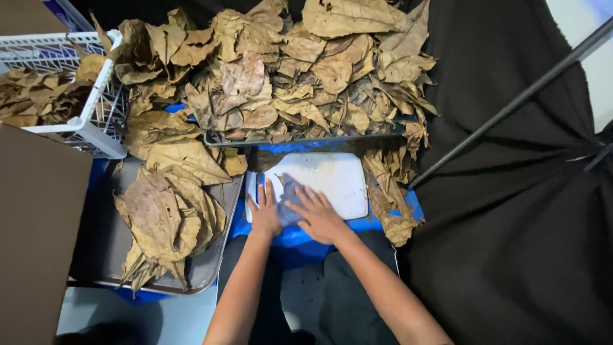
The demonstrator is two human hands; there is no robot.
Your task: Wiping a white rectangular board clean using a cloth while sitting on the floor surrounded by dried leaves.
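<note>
Hands (265, 214) (317, 214) lie flat, open, pressing grey cloth (288, 198) on white board (332, 176).

I had only one view, from the camera worn on the person's head, so no second view shared any part of the scene. It looked almost straight down from above the lap, fairly close, with both forearms entering from the bottom edge and the white board (325, 179) near the centre. The far side of the work area lay at the top of the frame, where the heap of dry leaves (287, 76) ran past the edge. A white basket (96, 121) sat upper left, and black cloth (511, 211) filled the right.
</note>
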